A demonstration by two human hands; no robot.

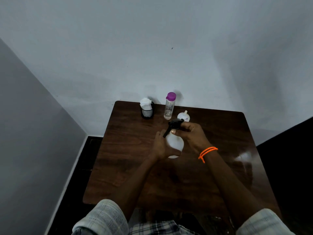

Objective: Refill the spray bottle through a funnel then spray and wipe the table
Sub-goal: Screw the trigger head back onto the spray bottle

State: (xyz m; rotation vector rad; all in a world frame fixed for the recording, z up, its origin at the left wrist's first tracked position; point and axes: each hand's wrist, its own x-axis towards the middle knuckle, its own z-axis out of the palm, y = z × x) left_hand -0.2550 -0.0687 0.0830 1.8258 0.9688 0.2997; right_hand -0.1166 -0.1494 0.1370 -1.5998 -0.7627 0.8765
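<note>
A white spray bottle (pixel 175 144) stands on the dark wooden table (pixel 128 160) near its middle. My left hand (pixel 160 146) wraps around the bottle's body from the left. My right hand (pixel 191 134), with an orange band on the wrist, grips the black spray head (pixel 174 125) on top of the bottle; the trigger points down to the left. Just behind the hands a white funnel (pixel 183 116) lies upside down with its spout up. A clear water bottle (pixel 169 107) with a purple cap stands upright behind that.
A black mesh holder (pixel 147 112) stuffed with white tissue stands at the table's back left, close to the wall. The table sits against a pale wall in a corner. A bright glare patch shows on the table's right side.
</note>
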